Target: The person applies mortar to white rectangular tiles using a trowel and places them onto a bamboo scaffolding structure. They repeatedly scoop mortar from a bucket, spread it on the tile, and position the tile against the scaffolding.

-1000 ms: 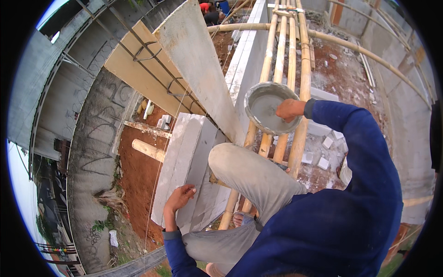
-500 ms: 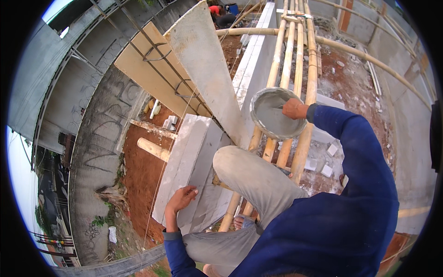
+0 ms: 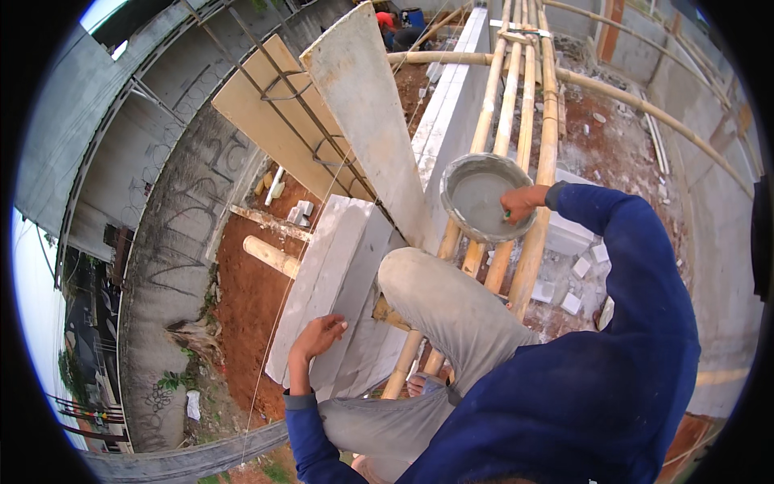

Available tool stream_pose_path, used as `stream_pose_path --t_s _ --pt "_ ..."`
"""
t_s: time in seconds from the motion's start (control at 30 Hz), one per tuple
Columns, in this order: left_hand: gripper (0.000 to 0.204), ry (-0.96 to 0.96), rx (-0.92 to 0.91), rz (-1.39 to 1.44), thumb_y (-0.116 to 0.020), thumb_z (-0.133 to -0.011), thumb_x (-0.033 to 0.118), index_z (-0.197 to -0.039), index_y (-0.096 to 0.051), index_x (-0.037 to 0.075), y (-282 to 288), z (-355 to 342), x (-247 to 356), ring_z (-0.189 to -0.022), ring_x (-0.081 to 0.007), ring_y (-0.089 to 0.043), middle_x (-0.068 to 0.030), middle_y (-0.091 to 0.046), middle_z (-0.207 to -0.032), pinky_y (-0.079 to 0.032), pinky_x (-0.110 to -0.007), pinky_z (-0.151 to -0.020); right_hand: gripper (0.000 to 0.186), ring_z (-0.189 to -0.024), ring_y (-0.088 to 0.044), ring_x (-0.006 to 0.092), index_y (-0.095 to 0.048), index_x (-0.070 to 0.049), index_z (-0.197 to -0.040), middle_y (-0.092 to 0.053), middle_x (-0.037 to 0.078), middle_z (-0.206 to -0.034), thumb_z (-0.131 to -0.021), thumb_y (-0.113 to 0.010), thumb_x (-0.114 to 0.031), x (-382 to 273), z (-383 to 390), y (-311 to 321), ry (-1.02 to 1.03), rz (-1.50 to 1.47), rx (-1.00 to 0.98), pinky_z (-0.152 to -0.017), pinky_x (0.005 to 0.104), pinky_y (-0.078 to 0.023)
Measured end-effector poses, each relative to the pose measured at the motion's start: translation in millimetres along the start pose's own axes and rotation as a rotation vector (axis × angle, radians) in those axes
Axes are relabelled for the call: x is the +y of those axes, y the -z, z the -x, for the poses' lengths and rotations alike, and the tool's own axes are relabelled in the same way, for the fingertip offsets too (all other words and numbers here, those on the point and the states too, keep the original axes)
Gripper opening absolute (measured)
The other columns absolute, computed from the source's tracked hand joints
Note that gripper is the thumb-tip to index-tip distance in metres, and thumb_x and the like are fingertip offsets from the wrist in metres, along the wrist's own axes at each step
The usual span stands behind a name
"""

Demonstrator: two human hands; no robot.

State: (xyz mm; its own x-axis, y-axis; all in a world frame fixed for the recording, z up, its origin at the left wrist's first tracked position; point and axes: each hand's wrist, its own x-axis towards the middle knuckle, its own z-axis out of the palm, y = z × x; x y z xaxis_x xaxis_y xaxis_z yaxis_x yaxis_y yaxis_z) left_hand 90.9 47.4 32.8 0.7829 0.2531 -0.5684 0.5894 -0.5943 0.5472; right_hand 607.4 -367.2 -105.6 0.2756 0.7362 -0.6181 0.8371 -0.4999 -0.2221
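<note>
In my right hand is a green-handled tool, its working end hidden in a round bucket of grey wet mix. The bucket rests on parallel bamboo poles. My left hand, fingers loosely curved and apart, is empty over a stack of long pale-grey blocks, with my wrist at their edge. A pale board and a tan board stand beyond, with a steel rebar cage between them. My bent knee is between the blocks and the bucket.
A pale block wall runs away beside the poles. A crossing pole spans the back. Rubble lies on the ground below. A string line runs past the blocks. At the far top, a person in red is near a blue barrel.
My right hand has moved within the bucket, turning the tool, whose green handle now shows. The whole view has shifted slightly. My left hand stays over the blocks.
</note>
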Motion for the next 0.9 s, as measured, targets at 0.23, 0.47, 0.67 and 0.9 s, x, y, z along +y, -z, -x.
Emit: stream_pose_path --t_s 0.23,0.47,0.67,0.9 --pt "0.047 0.009 0.005 0.013 -0.065 -0.104 0.034 -0.131 -0.068 -0.004 -6 -1 -3 -0.086 -0.019 -0.07 -0.0107 -0.074 -0.088 -0.054 -0.035 -0.083 0.041 -0.07 -0.073 0.0354 -0.077 0.003 -0.087 -0.075 0.02 -0.08 -0.085 -0.078 -0.039 -29 62 60 -0.025 -0.107 0.238 -0.064 0.0485 -0.056" --pt "0.047 -0.004 -0.015 0.033 -0.065 -0.105 0.035 -0.131 -0.068 -0.004 -9 -6 -21 -0.086 -0.0192 -0.071 -0.0117 -0.075 -0.09 -0.054 -0.035 -0.083 0.022 -0.091 -0.077 0.0372 -0.08 -0.003 -0.09 -0.078 0.019 -0.093 -0.081 -0.07 -0.02 -33 46 48 -0.094 0.49 0.256 -0.075 0.0488 -0.062" --pt "0.046 -0.028 0.015 0.006 -0.064 -0.105 0.036 -0.131 -0.069 -0.002 -6 2 -8 -0.087 -0.0208 -0.072 -0.0125 -0.075 -0.089 -0.055 -0.035 -0.083 0.021 -0.082 -0.076 0.0357 -0.078 0.002 -0.084 -0.077 0.021 -0.087 -0.08 -0.068 -0.017 7 13 7 0.124 0.447 0.004 -0.068 0.0492 -0.06" --pt "0.046 0.019 0.062 -0.023 -0.064 -0.105 0.036 -0.13 -0.069 -0.002 6 18 10 -0.086 -0.0209 -0.072 -0.0125 -0.075 -0.089 -0.055 -0.036 -0.082 0.023 -0.044 -0.054 0.0207 -0.065 -0.005 -0.066 -0.058 0.006 -0.056 -0.084 -0.071 -0.019 -15 -12 27 -0.168 -0.016 -0.355 -0.04 0.0394 -0.042"
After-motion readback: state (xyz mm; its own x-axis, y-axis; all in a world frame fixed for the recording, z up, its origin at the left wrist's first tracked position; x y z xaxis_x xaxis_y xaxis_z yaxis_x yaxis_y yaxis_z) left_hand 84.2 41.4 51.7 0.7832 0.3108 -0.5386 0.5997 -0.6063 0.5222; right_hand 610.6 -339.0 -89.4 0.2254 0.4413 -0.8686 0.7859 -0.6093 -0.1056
